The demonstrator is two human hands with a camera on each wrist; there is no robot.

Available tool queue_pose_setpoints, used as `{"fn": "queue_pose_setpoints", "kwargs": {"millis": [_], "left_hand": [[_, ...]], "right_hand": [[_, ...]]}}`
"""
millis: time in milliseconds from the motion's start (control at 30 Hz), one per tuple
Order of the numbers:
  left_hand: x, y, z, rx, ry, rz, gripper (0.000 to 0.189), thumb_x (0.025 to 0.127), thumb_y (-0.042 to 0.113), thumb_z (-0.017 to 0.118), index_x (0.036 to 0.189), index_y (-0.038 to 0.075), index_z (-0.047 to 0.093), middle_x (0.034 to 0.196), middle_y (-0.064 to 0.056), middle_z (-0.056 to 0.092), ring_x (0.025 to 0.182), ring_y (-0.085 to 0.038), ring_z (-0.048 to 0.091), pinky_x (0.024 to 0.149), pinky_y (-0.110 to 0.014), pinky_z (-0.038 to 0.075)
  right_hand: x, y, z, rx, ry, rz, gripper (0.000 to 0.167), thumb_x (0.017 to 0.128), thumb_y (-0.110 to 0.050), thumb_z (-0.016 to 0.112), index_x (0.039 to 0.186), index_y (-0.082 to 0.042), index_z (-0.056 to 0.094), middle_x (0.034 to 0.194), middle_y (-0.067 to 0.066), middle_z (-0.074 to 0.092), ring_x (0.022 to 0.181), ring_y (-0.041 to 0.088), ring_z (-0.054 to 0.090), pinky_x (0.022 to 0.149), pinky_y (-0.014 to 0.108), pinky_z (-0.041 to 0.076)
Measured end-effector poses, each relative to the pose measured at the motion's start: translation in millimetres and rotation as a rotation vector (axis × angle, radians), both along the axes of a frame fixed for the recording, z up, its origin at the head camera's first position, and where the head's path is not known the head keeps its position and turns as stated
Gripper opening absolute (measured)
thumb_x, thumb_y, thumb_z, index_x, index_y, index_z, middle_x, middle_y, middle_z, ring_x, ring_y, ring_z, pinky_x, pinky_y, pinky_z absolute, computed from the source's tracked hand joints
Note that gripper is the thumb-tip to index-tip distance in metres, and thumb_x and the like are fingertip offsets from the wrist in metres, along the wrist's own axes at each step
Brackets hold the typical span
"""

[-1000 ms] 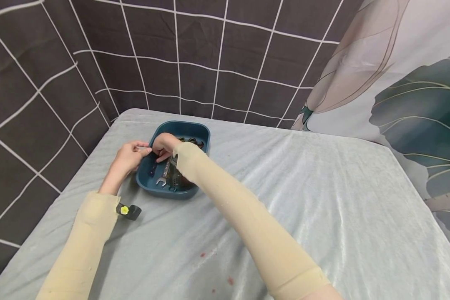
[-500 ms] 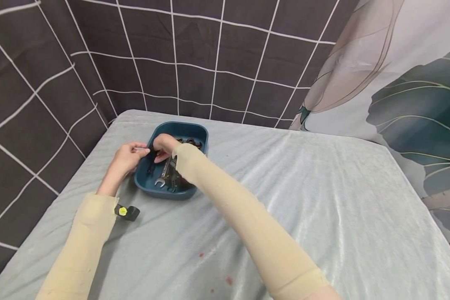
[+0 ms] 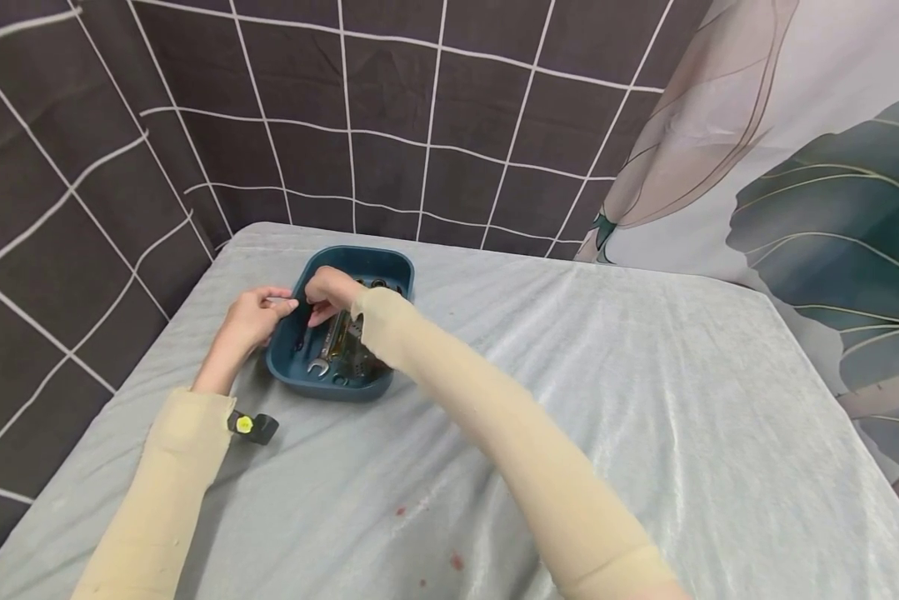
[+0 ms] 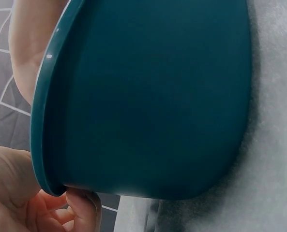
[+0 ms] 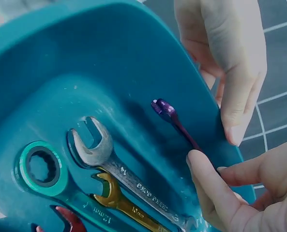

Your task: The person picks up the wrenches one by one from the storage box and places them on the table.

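Two hands: left hand [image 3: 251,320] grips bin rim [image 4: 38,116], right hand [image 3: 331,289] pinches purple tool [image 5: 177,123] inside; cloth [image 3: 569,350] spreads rightward.

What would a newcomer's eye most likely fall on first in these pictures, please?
Probably the blue-green tray, near the far left corner of the pale cloth-covered table. Inside it, the right wrist view shows a green wrench, a silver wrench and a gold wrench side by side. Next might come the purple tool, in the grip of the right hand.
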State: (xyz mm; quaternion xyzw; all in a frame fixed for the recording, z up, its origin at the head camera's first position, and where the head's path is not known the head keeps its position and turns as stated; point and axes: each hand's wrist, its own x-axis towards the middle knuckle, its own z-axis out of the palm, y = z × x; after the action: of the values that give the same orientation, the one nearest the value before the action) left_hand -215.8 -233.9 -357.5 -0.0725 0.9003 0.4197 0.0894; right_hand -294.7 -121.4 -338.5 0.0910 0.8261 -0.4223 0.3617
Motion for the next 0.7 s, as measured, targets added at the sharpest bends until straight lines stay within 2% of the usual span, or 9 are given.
{"fn": "queue_pose_setpoints", "kwargs": {"millis": [33,67,133,233,300,433,600,667,700], "left_hand": [[0.1,-0.2,0.0,0.0,-0.001,0.0,0.045,0.101,0.027,0.048,0.136,-0.001,0.047,0.102,-0.017,0.052,0.054,-0.01,0.043,0.051,-0.025,0.04],[0.2,-0.2,0.1,0.0,-0.002,0.001,0.045,0.101,0.027,0.048,0.136,-0.001,0.047,0.102,-0.017,0.052,0.054,-0.01,0.043,0.051,-0.025,0.04],[0.4,-0.3,0.0,-0.003,0.001,0.001,0.046,0.101,0.028,0.048,0.136,-0.001,0.047,0.103,-0.018,0.052,0.056,-0.01,0.043,0.051,-0.025,0.04],[0.9,0.2,-0.1,-0.011,0.01,0.003,0.046,0.101,0.028,0.048,0.136,-0.002,0.048,0.104,-0.018,0.052,0.059,-0.01,0.045,0.052,-0.025,0.041],[1.4,0.7,0.0,-0.015,0.015,0.004,0.045,0.1,0.027,0.049,0.135,-0.001,0.048,0.104,-0.019,0.052,0.06,-0.011,0.046,0.053,-0.025,0.041],[1.9,1.4,-0.1,-0.016,0.017,0.007,0.046,0.101,0.028,0.048,0.135,-0.002,0.048,0.106,-0.02,0.053,0.063,-0.012,0.047,0.054,-0.025,0.042],[2.3,1.4,-0.8,-0.003,0.027,0.013,0.045,0.1,0.028,0.05,0.134,-0.002,0.049,0.101,-0.017,0.053,0.061,-0.01,0.046,0.053,-0.025,0.042],[2.1,1.1,-1.2,0.0,0.035,0.015,0.045,0.1,0.028,0.05,0.134,-0.002,0.05,0.099,-0.015,0.053,0.059,-0.009,0.046,0.052,-0.025,0.041],[2.0,1.0,-1.3,-0.001,0.038,0.014,0.045,0.1,0.028,0.05,0.134,-0.002,0.05,0.098,-0.016,0.053,0.058,-0.009,0.046,0.051,-0.025,0.041]], "right_hand": [[12.2,6,11.7,-0.003,0.026,0.026,0.022,0.098,-0.003,0.049,0.115,0.004,0.061,0.073,0.012,0.059,0.062,0.02,0.069,0.068,0.025,0.057],[18.5,10,17.1,-0.018,0.042,0.041,0.024,0.098,-0.003,0.048,0.118,0.004,0.059,0.069,0.012,0.056,0.056,0.018,0.065,0.068,0.024,0.056],[25.4,16,21.3,-0.048,0.063,0.07,0.033,0.099,-0.004,0.047,0.131,0.002,0.051,0.065,0.011,0.054,0.048,0.016,0.059,0.069,0.024,0.056],[25.6,22,17.9,-0.095,0.071,0.1,0.048,0.099,-0.004,0.045,0.146,-0.003,0.034,0.064,0.01,0.053,0.044,0.016,0.056,0.073,0.027,0.057],[24.2,26,14.4,-0.122,0.078,0.12,0.056,0.099,-0.003,0.044,0.151,-0.005,0.024,0.065,0.01,0.052,0.044,0.015,0.056,0.077,0.029,0.057],[23.9,34,13.5,-0.16,0.083,0.156,0.058,0.098,-0.002,0.044,0.151,-0.002,0.021,0.064,0.009,0.05,0.043,0.015,0.056,0.083,0.032,0.055],[27.8,45,15.9,-0.189,0.108,0.192,0.051,0.099,-0.005,0.045,0.146,0.005,0.027,0.062,0.01,0.051,0.045,0.015,0.056,0.088,0.036,0.053],[31.5,48,16.1,-0.203,0.136,0.199,0.04,0.099,-0.005,0.045,0.136,0.008,0.037,0.062,0.009,0.05,0.046,0.015,0.055,0.087,0.037,0.053],[33.6,50,16.2,-0.204,0.153,0.207,0.029,0.099,-0.005,0.046,0.123,0.01,0.044,0.061,0.009,0.05,0.045,0.014,0.055,0.087,0.038,0.053]]}}
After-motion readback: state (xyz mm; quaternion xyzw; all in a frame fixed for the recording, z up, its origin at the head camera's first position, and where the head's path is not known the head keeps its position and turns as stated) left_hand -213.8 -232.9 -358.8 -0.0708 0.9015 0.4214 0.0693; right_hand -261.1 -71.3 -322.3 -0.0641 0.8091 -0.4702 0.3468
